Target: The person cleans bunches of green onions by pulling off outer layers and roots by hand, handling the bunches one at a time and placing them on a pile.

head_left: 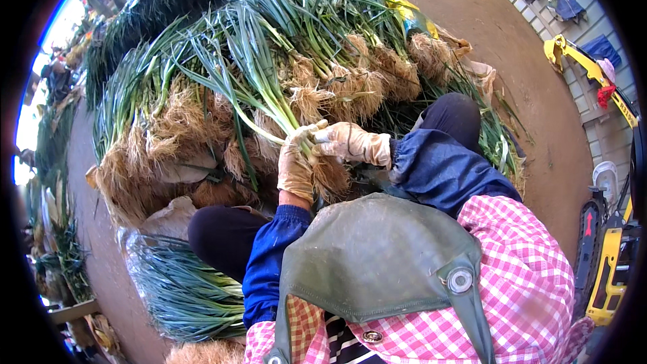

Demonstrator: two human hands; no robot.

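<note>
My left hand (pixel 295 167), in a worn tan glove, is closed round the pale lower stalks of a few green onions (pixel 273 98). Their long green leaves point away from me, up and to the left, and their tan roots (pixel 331 180) hang below my fingers. From the right, my right hand (pixel 356 143), gloved too, pinches at the same stalks beside the left thumb. Just beyond both hands spreads a big heap of green onions (pixel 172 118) with matted, dry-looking roots turned toward me.
A bundle of green onions (pixel 185 290) lies on clear plastic at my lower left. More dark green leaves (pixel 175 0) are piled at the far left. A yellow machine (pixel 606 276) with an arm stands by the right wall. A yellow and blue bag (pixel 408 12) sits behind the heap.
</note>
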